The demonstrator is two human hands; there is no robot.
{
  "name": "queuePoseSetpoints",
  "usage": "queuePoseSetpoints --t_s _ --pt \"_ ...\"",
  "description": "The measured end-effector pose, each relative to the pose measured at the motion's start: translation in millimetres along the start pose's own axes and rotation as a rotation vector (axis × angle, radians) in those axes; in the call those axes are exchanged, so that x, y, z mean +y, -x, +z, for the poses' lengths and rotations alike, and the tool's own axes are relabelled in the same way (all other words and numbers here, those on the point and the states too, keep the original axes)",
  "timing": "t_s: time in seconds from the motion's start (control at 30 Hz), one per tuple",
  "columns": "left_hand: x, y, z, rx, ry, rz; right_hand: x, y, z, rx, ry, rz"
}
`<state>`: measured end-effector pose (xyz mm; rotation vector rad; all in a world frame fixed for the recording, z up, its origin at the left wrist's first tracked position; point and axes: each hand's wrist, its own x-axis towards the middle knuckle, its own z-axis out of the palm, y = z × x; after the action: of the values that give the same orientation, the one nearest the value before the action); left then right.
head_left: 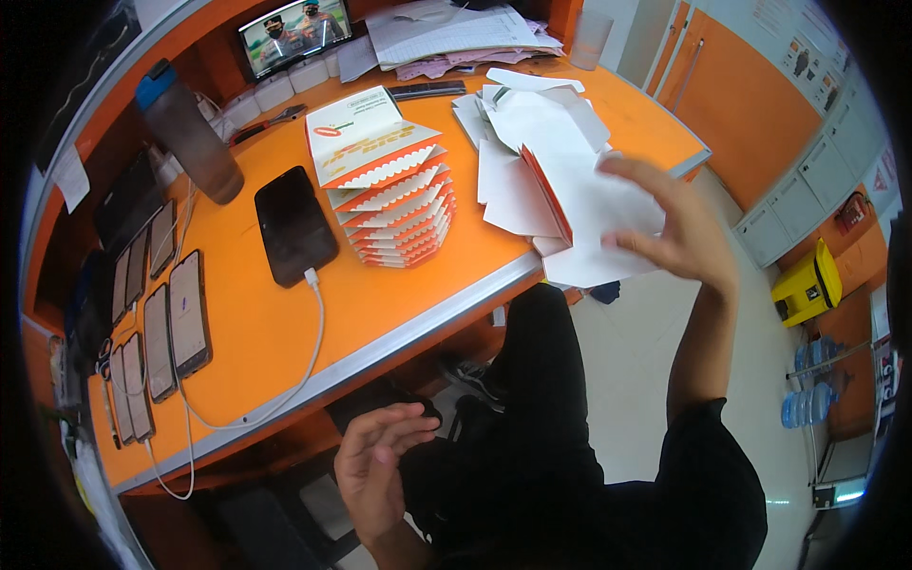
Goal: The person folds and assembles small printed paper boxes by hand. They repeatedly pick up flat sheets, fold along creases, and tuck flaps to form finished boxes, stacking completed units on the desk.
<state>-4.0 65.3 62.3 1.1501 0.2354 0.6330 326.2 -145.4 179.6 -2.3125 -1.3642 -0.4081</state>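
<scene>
My right hand (679,223) is over the right edge of a loose pile of white, unfolded cardboard box blanks (532,123), its fingers and thumb spread and slightly blurred. I cannot tell whether it touches the cardboard. One red-edged blank stands partly on edge in the pile. My left hand (375,465) hovers over my lap, in front of the desk, with its fingers loosely bent and nothing visible in them. Between the pile and a black phone stands a stack of folded white-and-red food boxes (389,180) with scalloped edges, nested into one another.
The orange desk (370,313) has a metal front edge. On it are a black phone (294,228) with a white charging cable, several more phones (190,313) at left, a dark bottle (195,138), a propped screen (294,36) and stacked papers (451,33). A yellow bin (807,283) stands at right.
</scene>
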Motion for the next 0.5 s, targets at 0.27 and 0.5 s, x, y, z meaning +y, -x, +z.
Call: queuePoseSetpoints --t_s 0.27,0.5 --pt "-10 -3 1 -0.012 0.004 -0.066 -17 19 9 -0.267 -0.122 -0.047" --pt "-10 -4 0 -0.025 -0.029 -0.068 -29 1 25 0.184 -0.034 0.008"
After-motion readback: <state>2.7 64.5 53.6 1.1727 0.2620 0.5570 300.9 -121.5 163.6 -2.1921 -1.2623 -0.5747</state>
